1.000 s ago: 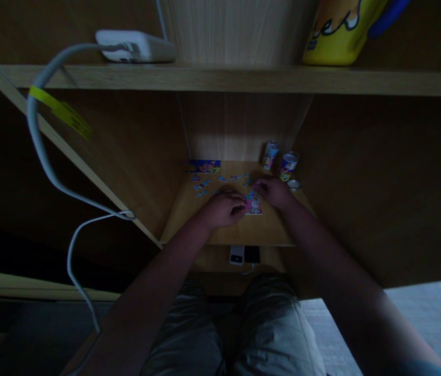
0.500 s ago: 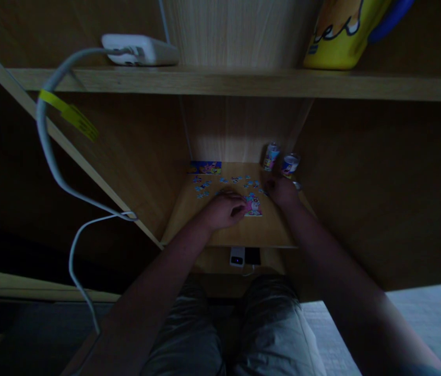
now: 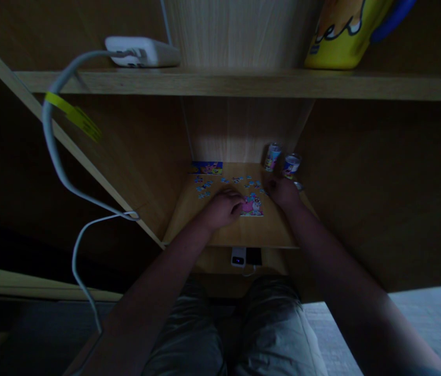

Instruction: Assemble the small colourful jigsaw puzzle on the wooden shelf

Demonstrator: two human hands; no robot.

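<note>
A joined part of a jigsaw puzzle (image 3: 253, 206), pink and many-coloured, lies flat on the lower wooden shelf. At its left edge is my left hand (image 3: 225, 207), fingers curled and thumb close to the index finger; whatever they pinch is too dark to make out. My right hand (image 3: 283, 190) is beyond the puzzle's right side, fingers bent down by a loose puzzle piece (image 3: 262, 191). Its fingertips are hidden in shadow. Loose puzzle pieces (image 3: 204, 186) lie scattered behind the joined part.
A picture card (image 3: 206, 167) stands at the back left. Toward the back right are a printed can (image 3: 272, 157) and an open tin (image 3: 291, 164). The upper shelf (image 3: 220, 82) holds a white adapter (image 3: 142, 51) with a cable and a yellow mug (image 3: 333, 42). A power bank (image 3: 238, 257) sits below.
My left hand has drawn slightly left, uncovering more of the joined puzzle's left side. My right hand stays nearly in place by the loose pieces.
</note>
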